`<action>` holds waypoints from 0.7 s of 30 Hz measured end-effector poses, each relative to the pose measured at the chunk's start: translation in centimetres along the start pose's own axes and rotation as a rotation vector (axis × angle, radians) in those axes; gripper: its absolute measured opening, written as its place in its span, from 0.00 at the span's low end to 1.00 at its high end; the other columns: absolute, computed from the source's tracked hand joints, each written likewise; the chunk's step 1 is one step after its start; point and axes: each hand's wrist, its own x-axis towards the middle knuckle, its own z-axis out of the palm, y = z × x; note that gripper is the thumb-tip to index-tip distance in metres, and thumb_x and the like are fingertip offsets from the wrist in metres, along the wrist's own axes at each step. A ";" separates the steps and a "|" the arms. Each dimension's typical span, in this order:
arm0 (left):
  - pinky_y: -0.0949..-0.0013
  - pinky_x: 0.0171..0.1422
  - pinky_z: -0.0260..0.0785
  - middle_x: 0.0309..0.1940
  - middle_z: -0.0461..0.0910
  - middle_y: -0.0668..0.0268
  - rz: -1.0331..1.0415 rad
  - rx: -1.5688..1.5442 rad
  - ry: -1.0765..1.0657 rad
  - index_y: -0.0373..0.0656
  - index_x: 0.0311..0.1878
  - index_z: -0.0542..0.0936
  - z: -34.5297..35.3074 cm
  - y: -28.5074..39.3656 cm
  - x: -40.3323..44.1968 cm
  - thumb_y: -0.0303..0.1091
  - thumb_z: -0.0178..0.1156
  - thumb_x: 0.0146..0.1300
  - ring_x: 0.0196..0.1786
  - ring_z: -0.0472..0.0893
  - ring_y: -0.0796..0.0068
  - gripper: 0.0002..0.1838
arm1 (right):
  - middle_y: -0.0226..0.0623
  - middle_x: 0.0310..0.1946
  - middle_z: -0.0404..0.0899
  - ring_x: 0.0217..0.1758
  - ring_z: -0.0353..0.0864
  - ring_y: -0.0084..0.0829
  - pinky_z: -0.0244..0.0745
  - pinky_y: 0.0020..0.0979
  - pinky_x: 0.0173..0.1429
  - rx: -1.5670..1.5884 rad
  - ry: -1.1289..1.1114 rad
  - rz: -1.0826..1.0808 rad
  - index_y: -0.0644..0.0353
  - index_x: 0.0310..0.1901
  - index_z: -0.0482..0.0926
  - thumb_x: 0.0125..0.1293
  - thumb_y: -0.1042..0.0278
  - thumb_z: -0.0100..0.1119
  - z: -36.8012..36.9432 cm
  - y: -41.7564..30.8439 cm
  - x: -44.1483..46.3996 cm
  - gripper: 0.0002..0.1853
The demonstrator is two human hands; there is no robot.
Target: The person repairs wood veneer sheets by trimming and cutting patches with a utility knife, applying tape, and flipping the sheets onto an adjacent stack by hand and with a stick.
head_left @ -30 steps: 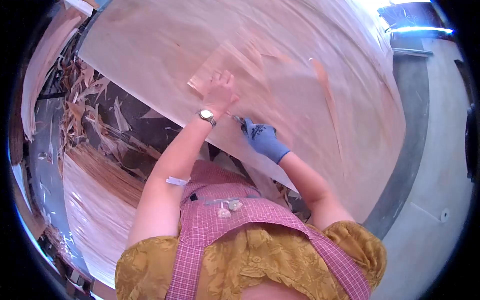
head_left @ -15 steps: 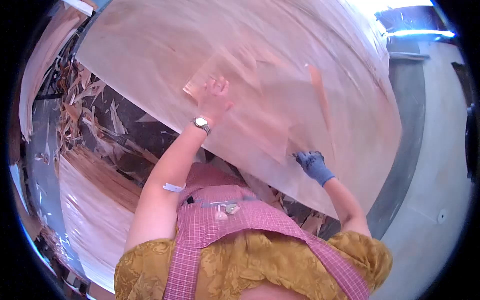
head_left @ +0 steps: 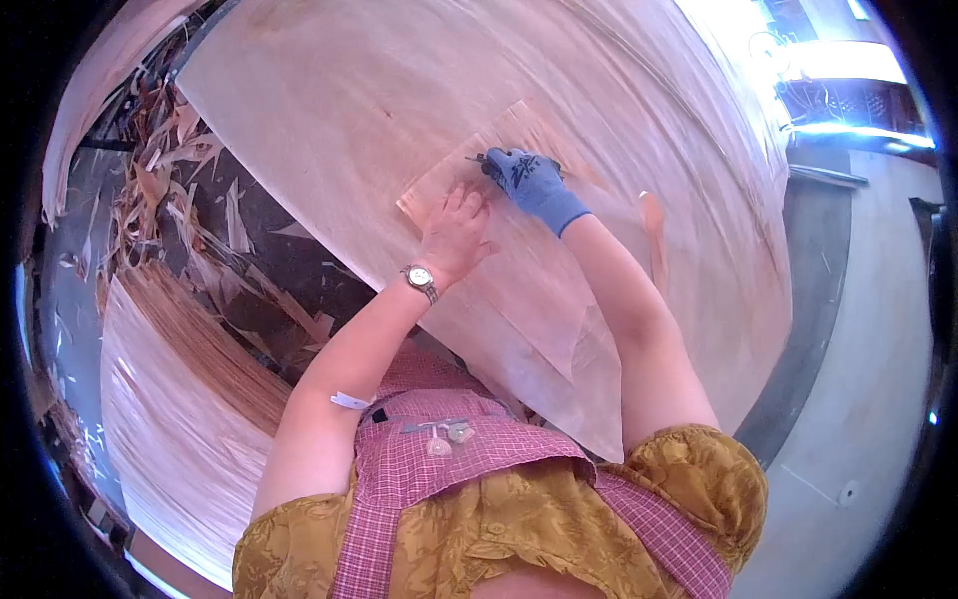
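My bare left hand (head_left: 456, 236), a watch on its wrist, lies with fingers stretched out on a stack of veneer pieces (head_left: 427, 192). The stack rests on a large pale wood veneer sheet (head_left: 329, 110). My right hand (head_left: 534, 185), in a blue-grey glove, is closed just beyond the left fingertips, over the same stack. A small dark tool (head_left: 477, 158) pokes out past its fingers; most of it is hidden, so its kind is unclear. To the right, a narrow orange-brown veneer strip (head_left: 654, 225) lies on the large sheet.
Torn veneer scraps (head_left: 160, 180) are heaped on the dark floor at left. Below them stands a stack of veneer sheets (head_left: 180, 399). A grey surface (head_left: 858, 389) runs along the right side. The large sheet's near edge passes by my apron (head_left: 469, 439).
My right hand has moved up and left, from the near part of the large sheet to the veneer stack. My left hand has shifted slightly down and right in view.
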 end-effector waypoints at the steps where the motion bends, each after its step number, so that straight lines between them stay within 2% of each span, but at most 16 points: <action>1: 0.54 0.72 0.58 0.61 0.71 0.58 -0.010 -0.026 -0.025 0.40 0.63 0.70 -0.5 0.1 0.3 0.43 0.71 0.52 0.70 0.66 0.54 0.36 | 0.42 0.37 0.81 0.37 0.84 0.45 0.77 0.47 0.35 0.036 -0.013 0.002 0.49 0.48 0.73 0.73 0.53 0.46 0.3 0.2 0.3 0.12; 4: 0.54 0.71 0.61 0.62 0.70 0.52 -0.241 -0.328 -0.053 0.38 0.67 0.66 -0.7 -0.5 3.0 0.43 0.70 0.53 0.69 0.65 0.52 0.40 | 0.41 0.37 0.82 0.38 0.85 0.43 0.79 0.45 0.35 -0.113 -0.081 -0.009 0.48 0.48 0.74 0.71 0.54 0.48 -0.1 0.0 0.5 0.12; 7: 0.56 0.68 0.66 0.65 0.67 0.51 -0.025 0.011 0.227 0.41 0.72 0.57 -1.3 -1.5 5.6 0.40 0.69 0.54 0.69 0.66 0.51 0.45 | 0.40 0.40 0.81 0.41 0.84 0.41 0.78 0.44 0.40 -0.153 -0.127 -0.052 0.50 0.49 0.74 0.66 0.62 0.52 1.7 0.9 0.7 0.12; 10: 0.55 0.67 0.68 0.68 0.64 0.50 -0.117 -0.013 -0.024 0.47 0.75 0.52 -0.9 -1.3 6.4 0.38 0.69 0.54 0.72 0.63 0.52 0.48 | 0.39 0.40 0.82 0.41 0.84 0.39 0.79 0.43 0.39 -0.166 -0.021 -0.068 0.51 0.48 0.75 0.62 0.64 0.54 2.9 1.2 0.8 0.13; 11: 0.54 0.68 0.67 0.69 0.63 0.50 -0.119 -0.015 -0.057 0.50 0.75 0.52 -0.9 -1.2 6.5 0.38 0.69 0.54 0.73 0.60 0.51 0.48 | 0.40 0.38 0.83 0.39 0.85 0.39 0.79 0.43 0.38 -0.178 -0.038 -0.132 0.51 0.47 0.76 0.65 0.63 0.53 3.3 1.9 1.0 0.10; 13: 0.53 0.70 0.65 0.70 0.61 0.50 -0.115 -0.016 -0.116 0.55 0.76 0.50 -1.5 -0.8 6.9 0.38 0.69 0.55 0.76 0.56 0.51 0.49 | 0.40 0.35 0.83 0.36 0.85 0.40 0.78 0.43 0.34 -0.167 -0.151 -0.046 0.51 0.46 0.75 0.68 0.61 0.51 0.3 2.2 0.0 0.09; 14: 0.53 0.72 0.62 0.71 0.60 0.50 -0.115 0.030 -0.142 0.57 0.76 0.51 -1.2 -0.7 7.2 0.38 0.68 0.55 0.76 0.55 0.51 0.48 | 0.41 0.34 0.84 0.35 0.86 0.40 0.78 0.44 0.32 -0.167 -0.207 -0.002 0.51 0.45 0.75 0.69 0.61 0.50 -0.9 2.6 -0.6 0.09; 15: 0.52 0.74 0.59 0.71 0.60 0.50 -0.121 0.072 -0.164 0.59 0.76 0.52 -0.5 -0.6 7.4 0.38 0.68 0.56 0.77 0.54 0.50 0.48 | 0.43 0.31 0.84 0.31 0.86 0.41 0.76 0.45 0.28 -0.120 -0.102 -0.028 0.51 0.46 0.74 0.72 0.58 0.47 -0.3 4.1 -2.3 0.10; 18: 0.52 0.79 0.48 0.72 0.59 0.49 -0.074 0.144 -0.163 0.61 0.75 0.56 1.5 -0.8 6.8 0.37 0.69 0.56 0.77 0.53 0.50 0.45 | 0.45 0.32 0.84 0.32 0.85 0.47 0.76 0.51 0.31 0.041 -0.127 0.140 0.51 0.48 0.72 0.72 0.58 0.45 0.3 5.3 -8.1 0.11; 19: 0.52 0.80 0.44 0.72 0.58 0.49 -0.048 0.160 -0.147 0.62 0.75 0.58 1.9 -1.1 6.8 0.36 0.69 0.55 0.77 0.53 0.50 0.44 | 0.48 0.33 0.84 0.34 0.86 0.49 0.76 0.54 0.31 0.070 -0.260 0.251 0.53 0.52 0.68 0.72 0.59 0.45 0.9 4.9 -9.6 0.13; 21: 0.51 0.81 0.38 0.73 0.56 0.47 -0.052 0.119 -0.191 0.62 0.74 0.61 1.8 -1.4 7.3 0.35 0.70 0.54 0.78 0.51 0.50 0.44 | 0.51 0.33 0.84 0.34 0.86 0.51 0.76 0.53 0.30 0.026 -0.289 0.395 0.55 0.53 0.67 0.72 0.60 0.44 2.2 2.3 -12.3 0.13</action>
